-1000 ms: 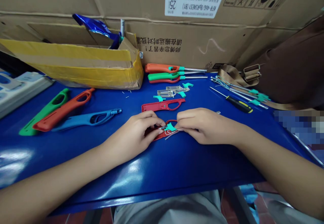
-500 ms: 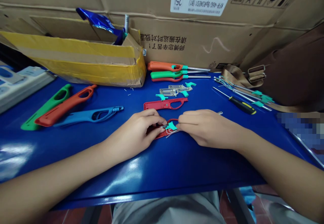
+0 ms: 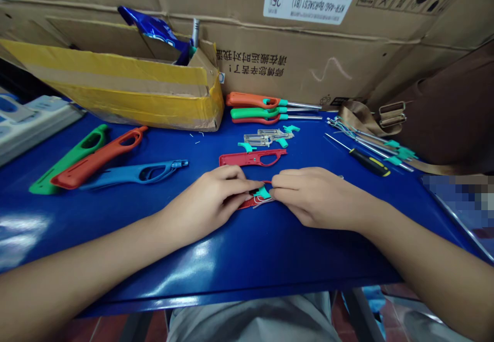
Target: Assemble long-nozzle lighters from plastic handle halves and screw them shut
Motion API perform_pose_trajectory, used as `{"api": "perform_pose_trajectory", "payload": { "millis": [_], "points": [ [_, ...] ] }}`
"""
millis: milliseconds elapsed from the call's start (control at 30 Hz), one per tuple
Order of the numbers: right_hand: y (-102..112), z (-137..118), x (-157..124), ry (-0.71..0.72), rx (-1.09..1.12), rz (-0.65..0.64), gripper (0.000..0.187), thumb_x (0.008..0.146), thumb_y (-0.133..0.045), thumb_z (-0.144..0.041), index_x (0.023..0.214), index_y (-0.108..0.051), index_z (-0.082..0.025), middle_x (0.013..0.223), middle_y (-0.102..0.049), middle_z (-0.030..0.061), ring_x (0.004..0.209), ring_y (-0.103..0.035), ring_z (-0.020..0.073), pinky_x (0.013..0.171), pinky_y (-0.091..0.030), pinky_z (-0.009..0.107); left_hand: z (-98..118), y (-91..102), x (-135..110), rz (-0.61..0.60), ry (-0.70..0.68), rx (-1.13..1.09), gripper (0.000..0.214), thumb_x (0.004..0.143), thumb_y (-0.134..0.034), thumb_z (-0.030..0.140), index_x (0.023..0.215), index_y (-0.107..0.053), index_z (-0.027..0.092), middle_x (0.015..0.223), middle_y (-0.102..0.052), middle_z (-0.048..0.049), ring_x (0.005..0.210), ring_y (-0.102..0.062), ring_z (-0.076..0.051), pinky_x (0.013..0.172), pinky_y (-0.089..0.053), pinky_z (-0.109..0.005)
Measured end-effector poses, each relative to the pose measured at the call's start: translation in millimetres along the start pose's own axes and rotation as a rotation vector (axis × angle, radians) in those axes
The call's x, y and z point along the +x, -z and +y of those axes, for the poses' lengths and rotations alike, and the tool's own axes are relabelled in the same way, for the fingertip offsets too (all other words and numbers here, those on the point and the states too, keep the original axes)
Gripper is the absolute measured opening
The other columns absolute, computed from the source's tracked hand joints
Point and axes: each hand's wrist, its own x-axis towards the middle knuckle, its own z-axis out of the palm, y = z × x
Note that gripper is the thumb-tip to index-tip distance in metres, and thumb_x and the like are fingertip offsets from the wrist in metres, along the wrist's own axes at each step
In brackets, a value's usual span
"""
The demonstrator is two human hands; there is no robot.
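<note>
— What's the surface like on your end?

— I'm looking at a glossy blue bench (image 3: pixel 247 249) that catches the light near its front edge. A big cardboard carton (image 3: pixel 309 58) with a white label walls off the back. A smaller box bound in yellow tape (image 3: pixel 127 92) sits in front of it on the left, and a brown bag (image 3: pixel 451 110) slumps at the right.

— And the hands?

— Both are closed in a pinch at the middle of the bench. My left hand (image 3: pixel 210 200) grips a red lighter shell (image 3: pixel 250 203) lying flat there. My right hand (image 3: pixel 309 195) has its fingertips closed on the teal trigger (image 3: pixel 263 193) that sits on that shell.

— What's around them?

— A second red shell (image 3: pixel 250 158) lies just behind, with clear plastic parts (image 3: pixel 262 139) beyond it. Finished lighters (image 3: pixel 266 109) are stacked near the carton. To the left lie green (image 3: pixel 69 159), orange (image 3: pixel 98 157) and blue (image 3: pixel 135 173) shells side by side. A screwdriver (image 3: pixel 365 160) lies to the right, near some metal tubes (image 3: pixel 370 138).
</note>
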Motion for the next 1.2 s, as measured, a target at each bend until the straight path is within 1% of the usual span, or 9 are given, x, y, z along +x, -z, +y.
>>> {"api": "perform_pose_trajectory", "payload": {
  "millis": [100, 267, 433, 567, 767, 900, 1033, 1100, 1200],
  "points": [
    [1, -3, 0, -0.002, -0.035, -0.021, 0.020, 0.093, -0.050, -0.007, 0.092, -0.068, -0.015, 0.087, -0.066, 0.0067, 0.081, -0.056, 0.0196, 0.067, -0.040, 0.032, -2, -0.6, -1, -0.016, -0.074, 0.067, 0.032, 0.103, -0.049, 0.015, 0.124, -0.072, 0.023, 0.100, -0.065, -0.0056, 0.089, -0.065, -0.016, 0.080, -0.055, -0.028],
    [3, -5, -1, -0.105, 0.046, -0.034, 0.025, 0.099, -0.048, -0.014, 0.088, -0.070, -0.015, 0.087, -0.065, 0.0058, 0.078, -0.058, 0.0180, 0.067, -0.039, 0.032, 0, 2.6, 1, -0.055, -0.143, 0.245, 0.038, 0.107, -0.040, 0.022, 0.122, -0.074, 0.020, 0.101, -0.066, -0.0091, 0.089, -0.064, -0.019, 0.076, -0.054, -0.029],
    [3, -5, 1, -0.354, 0.334, 0.062, 0.018, 0.097, -0.056, -0.021, 0.099, -0.073, -0.018, 0.093, -0.069, 0.0039, 0.082, -0.062, 0.0160, 0.069, -0.041, 0.029, 5, 6.0, 4, -0.106, -0.160, 0.373, 0.047, 0.110, -0.031, 0.031, 0.121, -0.075, 0.020, 0.100, -0.068, -0.0102, 0.087, -0.065, -0.021, 0.076, -0.055, -0.032],
    [-5, 0, 5, -0.484, 0.533, 0.106, 0.010, 0.091, -0.065, -0.021, 0.088, -0.074, -0.018, 0.083, -0.069, 0.0020, 0.074, -0.059, 0.0131, 0.065, -0.039, 0.026, 7, 6.7, 5, -0.112, -0.171, 0.410, 0.048, 0.110, -0.030, 0.031, 0.119, -0.076, 0.020, 0.099, -0.068, -0.0108, 0.085, -0.065, -0.023, 0.075, -0.056, -0.035],
    [-12, 4, 10, -0.550, 0.680, 0.121, 0.011, 0.088, -0.070, -0.017, 0.079, -0.074, -0.017, 0.071, -0.064, -0.0015, 0.061, -0.050, 0.0090, 0.060, -0.037, 0.022, -2, 8.8, 2, -0.125, -0.179, 0.336, 0.037, 0.106, -0.042, 0.022, 0.131, -0.069, 0.023, 0.109, -0.068, -0.0096, 0.096, -0.065, -0.023, 0.081, -0.055, -0.036],
    [-10, 7, 9, -0.578, 0.654, 0.121, 0.010, 0.088, -0.071, -0.017, 0.079, -0.075, -0.017, 0.074, -0.067, -0.0011, 0.065, -0.054, 0.0097, 0.062, -0.038, 0.023, -5, 11.6, 1, -0.115, -0.153, 0.305, 0.036, 0.106, -0.047, 0.028, 0.138, -0.064, 0.022, 0.113, -0.068, -0.0094, 0.100, -0.065, -0.023, 0.087, -0.055, -0.038],
    [-10, 10, 7, -0.604, 0.686, 0.106, 0.011, 0.088, -0.071, -0.018, 0.078, -0.076, -0.018, 0.075, -0.070, -0.0005, 0.069, -0.059, 0.0114, 0.063, -0.039, 0.024, -4, 12.1, 2, -0.113, -0.137, 0.308, 0.035, 0.105, -0.050, 0.031, 0.135, -0.065, 0.021, 0.116, -0.067, -0.0096, 0.104, -0.065, -0.025, 0.092, -0.055, -0.041],
    [-10, 11, 6, -0.605, 0.674, 0.113, 0.009, 0.087, -0.072, -0.018, 0.079, -0.075, -0.018, 0.073, -0.068, -0.0010, 0.066, -0.057, 0.0110, 0.062, -0.039, 0.024, -5, 10.8, 2, -0.110, -0.150, 0.311, 0.034, 0.105, -0.050, 0.030, 0.132, -0.067, 0.020, 0.116, -0.068, -0.0099, 0.104, -0.065, -0.025, 0.094, -0.054, -0.042],
    [-10, 10, 5, -0.569, 0.618, 0.177, 0.003, 0.086, -0.073, -0.019, 0.083, -0.073, -0.019, 0.073, -0.064, -0.0023, 0.064, -0.054, 0.0099, 0.061, -0.039, 0.023, -7, 8.7, 1, -0.103, -0.155, 0.299, 0.032, 0.105, -0.050, 0.029, 0.129, -0.069, 0.019, 0.114, -0.068, -0.0097, 0.103, -0.064, -0.024, 0.094, -0.054, -0.041]
  ]
}}
